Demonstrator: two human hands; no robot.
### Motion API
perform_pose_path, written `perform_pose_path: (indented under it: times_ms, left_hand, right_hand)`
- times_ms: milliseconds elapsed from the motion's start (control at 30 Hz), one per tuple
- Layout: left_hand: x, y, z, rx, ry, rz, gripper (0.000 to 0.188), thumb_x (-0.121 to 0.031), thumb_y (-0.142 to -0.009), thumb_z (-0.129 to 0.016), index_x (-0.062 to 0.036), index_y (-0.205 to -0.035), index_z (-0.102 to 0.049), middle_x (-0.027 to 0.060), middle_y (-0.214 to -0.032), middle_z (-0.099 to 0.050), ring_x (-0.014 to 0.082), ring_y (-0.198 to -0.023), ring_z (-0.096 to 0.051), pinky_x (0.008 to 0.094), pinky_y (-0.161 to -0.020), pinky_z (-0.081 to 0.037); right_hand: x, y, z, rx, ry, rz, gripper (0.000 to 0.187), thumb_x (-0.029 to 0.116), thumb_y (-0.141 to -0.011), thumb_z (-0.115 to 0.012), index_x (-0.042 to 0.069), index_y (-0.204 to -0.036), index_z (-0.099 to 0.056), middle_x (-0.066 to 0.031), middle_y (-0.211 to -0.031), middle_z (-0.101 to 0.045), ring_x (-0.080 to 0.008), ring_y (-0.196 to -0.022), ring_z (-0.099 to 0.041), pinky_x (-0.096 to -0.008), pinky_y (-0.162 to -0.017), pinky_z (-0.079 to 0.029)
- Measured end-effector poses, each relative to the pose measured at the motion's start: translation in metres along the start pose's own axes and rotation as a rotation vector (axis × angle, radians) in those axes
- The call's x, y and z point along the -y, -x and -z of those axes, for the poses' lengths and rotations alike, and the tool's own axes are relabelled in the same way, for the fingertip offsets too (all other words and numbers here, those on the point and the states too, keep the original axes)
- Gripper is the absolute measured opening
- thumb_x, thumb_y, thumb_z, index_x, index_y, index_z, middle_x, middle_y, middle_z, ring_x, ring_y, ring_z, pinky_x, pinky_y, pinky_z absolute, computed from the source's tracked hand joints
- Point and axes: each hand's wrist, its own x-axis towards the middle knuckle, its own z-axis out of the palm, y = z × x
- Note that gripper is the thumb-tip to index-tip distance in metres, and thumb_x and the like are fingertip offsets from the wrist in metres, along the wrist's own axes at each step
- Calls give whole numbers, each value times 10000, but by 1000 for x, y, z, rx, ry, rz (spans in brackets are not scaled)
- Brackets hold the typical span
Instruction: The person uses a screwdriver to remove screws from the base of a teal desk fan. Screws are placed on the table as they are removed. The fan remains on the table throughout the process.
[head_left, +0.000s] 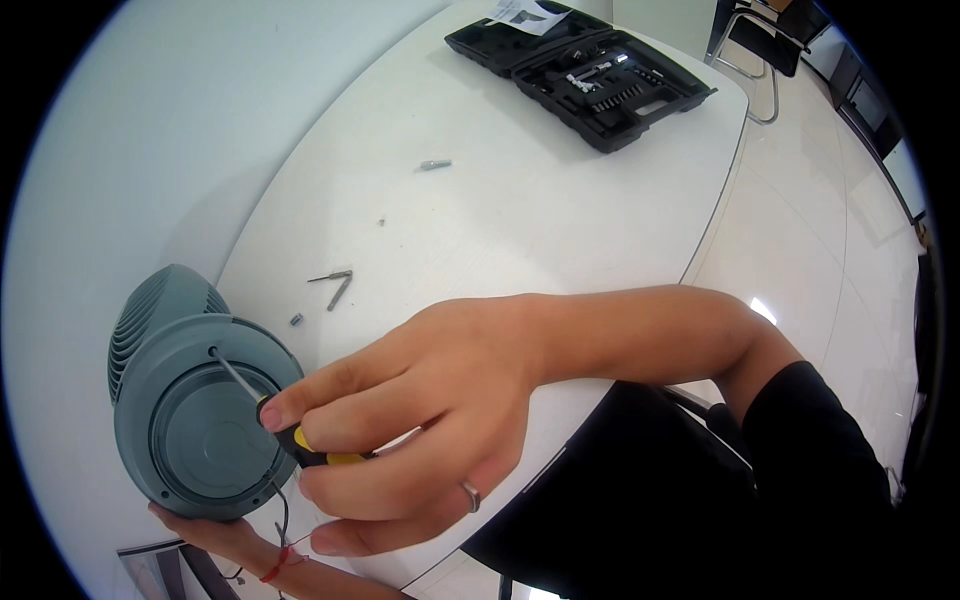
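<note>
Head view: The right hand (440,400) has its fingers wrapped around a yellow-and-black-handled screwdriver (312,459), slim metal shaft (237,377) reaching a rim hole (213,351) in the round grey-green plastic appliance (215,440), located at the left of the white table (560,220). The left hand (215,533) touches the appliance from below; its finger closure cannot be determined.
</note>
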Motion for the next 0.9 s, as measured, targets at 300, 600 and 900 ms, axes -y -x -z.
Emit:
perform_pose_path:
  times_ms: [300,600,900]
  left_hand:
    - [-1,4,-2,-11,-29,-28,648,-485,-1064,-472,38,-1446,-488,157,-1469,-516,264,-1300,-547,381,-1076,-457]
    - [-1,3,-4,-26,-58,-11,664,-508,-1057,-469,28,-1448,-495,164,-1473,-517,284,-1302,-564,388,-1059,-476]
    - [1,-1,1,-3,10,10,666,-504,-1055,-474,31,-1452,-490,156,-1488,-506,282,-1323,-540,394,-1101,-434]
  right_hand:
    - [5,-1,-5,-53,-51,-29,133,99,-873,-735,129,-998,-697,-62,-1030,-505,-228,-841,-559,-428,-919,-598]
    - [6,-1,5,0,153,-54,165,113,-893,-729,127,-1057,-724,-56,-1044,-522,-159,-715,-527,-315,-573,-461]
    - [8,-8,14,86,-75,-255,150,216,-966,-659,121,-1056,-732,-53,-937,-550,-171,-602,-518,-323,-508,-413]
